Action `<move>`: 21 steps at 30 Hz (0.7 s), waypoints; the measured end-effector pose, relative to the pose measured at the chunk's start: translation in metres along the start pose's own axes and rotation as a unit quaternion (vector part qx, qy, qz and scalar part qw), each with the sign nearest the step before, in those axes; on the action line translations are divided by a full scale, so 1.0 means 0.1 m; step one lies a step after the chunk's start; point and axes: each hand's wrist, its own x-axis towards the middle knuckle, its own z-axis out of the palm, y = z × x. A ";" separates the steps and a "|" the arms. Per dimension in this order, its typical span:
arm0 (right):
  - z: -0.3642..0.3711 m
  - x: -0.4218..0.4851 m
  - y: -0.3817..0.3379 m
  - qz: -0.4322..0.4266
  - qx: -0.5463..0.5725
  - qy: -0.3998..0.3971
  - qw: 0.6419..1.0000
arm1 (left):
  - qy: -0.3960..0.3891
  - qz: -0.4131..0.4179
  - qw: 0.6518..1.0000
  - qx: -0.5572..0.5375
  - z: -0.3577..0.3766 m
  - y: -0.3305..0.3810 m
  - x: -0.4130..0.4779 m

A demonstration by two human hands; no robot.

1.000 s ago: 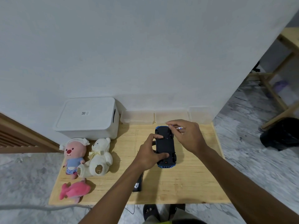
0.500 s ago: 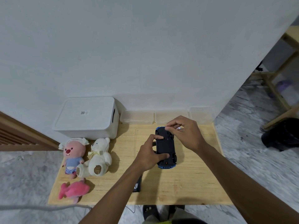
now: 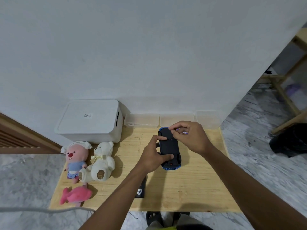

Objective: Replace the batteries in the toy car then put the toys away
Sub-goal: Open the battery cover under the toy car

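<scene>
The toy car (image 3: 169,145) lies upside down on the wooden table (image 3: 191,188), black underside up, blue body showing at both ends. My left hand (image 3: 152,156) grips its left side, thumb on the underside and a finger near the rear wheel. My right hand (image 3: 191,138) hovers over the car's far end, fingertips pinched down onto the underside. A small thin tool (image 3: 184,132) with a purple and white bit sticks out between those fingers. No batteries are visible.
A white lidded box (image 3: 89,122) and three clear tubs (image 3: 177,119) line the wall. A pink beaver plush (image 3: 75,156), white bear (image 3: 101,161) and pink fish plush (image 3: 76,195) lie at the left. A black flat object (image 3: 140,191) is partly under my left forearm.
My right hand has shifted slightly left and its fingertips have come down onto the far end of the car's underside. My left hand keeps its hold on the car.
</scene>
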 end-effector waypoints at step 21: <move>0.09 -0.06 -0.01 0.005 0.051 0.011 0.999 | 0.012 0.002 1.000 0.001 -0.08 -0.02 -0.11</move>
